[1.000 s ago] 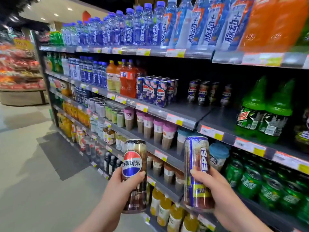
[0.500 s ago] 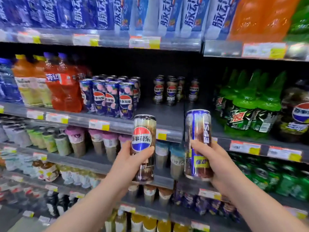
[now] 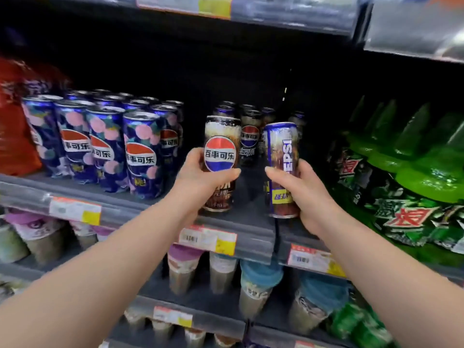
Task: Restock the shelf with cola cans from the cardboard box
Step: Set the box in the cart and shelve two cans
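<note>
Over the shelf (image 3: 140, 217) front edge, left hand (image 3: 198, 177) grips one upright cola can (image 3: 221, 162); right hand (image 3: 311, 194) grips another cola can (image 3: 282, 156); stocked cans (image 3: 248, 136) stand behind.

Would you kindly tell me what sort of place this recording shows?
Most likely a supermarket or convenience-store drinks aisle: stacked shelves carry price tags on their front edges, with rows of identical cola cans and green soda bottles facing outward for sale.

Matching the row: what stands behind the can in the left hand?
Behind the can in the left hand, dark cola cans stand deep on the shelf. It hides some, so their number is unclear.
</note>
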The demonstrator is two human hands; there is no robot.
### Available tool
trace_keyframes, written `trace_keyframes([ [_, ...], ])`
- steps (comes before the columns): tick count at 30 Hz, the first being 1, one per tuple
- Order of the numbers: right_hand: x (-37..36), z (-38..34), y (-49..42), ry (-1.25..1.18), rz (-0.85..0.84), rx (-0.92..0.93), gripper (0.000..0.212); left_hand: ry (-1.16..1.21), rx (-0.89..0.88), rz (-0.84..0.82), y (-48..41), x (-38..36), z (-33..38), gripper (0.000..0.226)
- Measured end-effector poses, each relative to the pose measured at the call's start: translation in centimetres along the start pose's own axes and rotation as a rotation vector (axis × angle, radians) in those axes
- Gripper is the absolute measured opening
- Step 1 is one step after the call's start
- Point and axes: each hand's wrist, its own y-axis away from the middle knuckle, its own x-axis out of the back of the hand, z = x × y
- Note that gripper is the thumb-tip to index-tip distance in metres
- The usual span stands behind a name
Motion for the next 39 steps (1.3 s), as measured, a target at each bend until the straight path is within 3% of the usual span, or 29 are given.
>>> trace_keyframes([
  [7,-0.8,2.1,-4.7,0.062,-0.011,0.047,0.038,-0.054,-0.041,-0.053,-4.8,0.6,-1.9,0.058],
  [12,-0.6,2.4,-5.9,0.121,-0.004,0.059,0.070,-0.063,-0.066,-0.100,-6.2,0.9,-2.7,0.059],
  [20,0.1,1.9,-6.0,0.287,-0.038,0.012,0.091,-0.123,-0.068,-0.181,-6.8,1.1,-2.9,0.072],
  [27,-0.4,1.0,-6.1,0.453,-0.014,-0.028,0.106,-0.126,-0.059,-0.218,-7.1,1.3,-3.2,0.069],
  [39,-0.9,2.1,-6.6,0.530,0.167,0.038,0.089,-0.074,-0.047,-0.269,-7.6,1.1,-3.5,0.065],
])
